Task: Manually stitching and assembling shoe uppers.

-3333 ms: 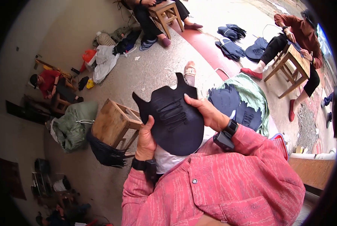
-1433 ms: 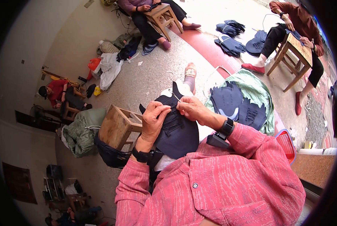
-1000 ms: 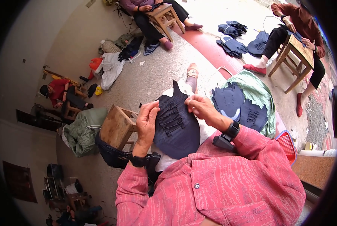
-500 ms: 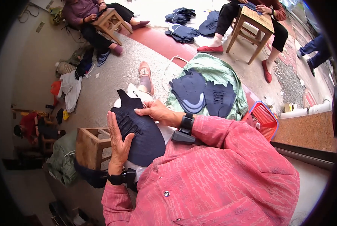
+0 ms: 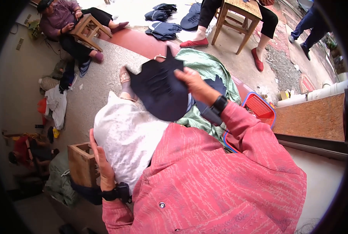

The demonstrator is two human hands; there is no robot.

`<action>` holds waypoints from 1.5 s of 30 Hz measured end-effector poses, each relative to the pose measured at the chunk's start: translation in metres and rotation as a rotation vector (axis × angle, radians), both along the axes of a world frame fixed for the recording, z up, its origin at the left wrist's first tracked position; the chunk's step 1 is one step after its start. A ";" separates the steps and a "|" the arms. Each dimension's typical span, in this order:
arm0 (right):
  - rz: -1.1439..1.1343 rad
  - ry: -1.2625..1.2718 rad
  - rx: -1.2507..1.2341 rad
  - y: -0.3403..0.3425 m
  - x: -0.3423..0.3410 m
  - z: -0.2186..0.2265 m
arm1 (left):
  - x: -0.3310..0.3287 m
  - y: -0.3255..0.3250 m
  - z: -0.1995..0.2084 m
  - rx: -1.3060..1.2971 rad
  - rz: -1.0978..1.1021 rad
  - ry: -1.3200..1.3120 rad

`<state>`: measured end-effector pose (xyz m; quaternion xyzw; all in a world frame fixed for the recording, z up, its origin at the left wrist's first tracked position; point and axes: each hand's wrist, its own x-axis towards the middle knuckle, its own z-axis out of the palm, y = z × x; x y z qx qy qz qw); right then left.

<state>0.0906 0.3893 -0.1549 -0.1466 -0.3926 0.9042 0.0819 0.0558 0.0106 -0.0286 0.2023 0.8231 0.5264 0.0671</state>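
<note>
A dark blue shoe upper (image 5: 160, 93) with laces across its middle hangs in front of me, its two pointed ends toward the far side. My right hand (image 5: 195, 85) pinches its right edge between thumb and fingers. The upper is slightly smeared by motion and partly covers the green sack (image 5: 220, 64) on the ground, where more dark uppers (image 5: 217, 85) lie. My left hand (image 5: 103, 165) holds nothing. Its fingers are stretched out beside the white cloth (image 5: 123, 128) over my lap.
A red and blue plastic basket (image 5: 257, 107) stands to my right, near a brown board (image 5: 310, 117). At my left is a wooden stool (image 5: 80, 165). Two people sit at the far side beside wooden stools, with bundles of dark uppers (image 5: 163, 30) between them. Another person stands far right.
My right hand has lifted the shoe upper off my lap and carried it away from me to the right, over the green sack. My left hand has let go of it and moved back left.
</note>
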 end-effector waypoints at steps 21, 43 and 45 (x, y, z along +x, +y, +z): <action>-0.357 -1.254 0.964 0.134 0.156 -0.228 | 0.003 0.023 0.007 -0.021 0.026 -0.072; 0.649 -0.502 1.888 0.035 0.105 -0.228 | 0.005 0.023 0.004 0.034 0.044 -0.121; 0.639 -0.516 1.970 0.042 0.110 -0.239 | 0.003 0.025 0.002 0.015 0.037 -0.094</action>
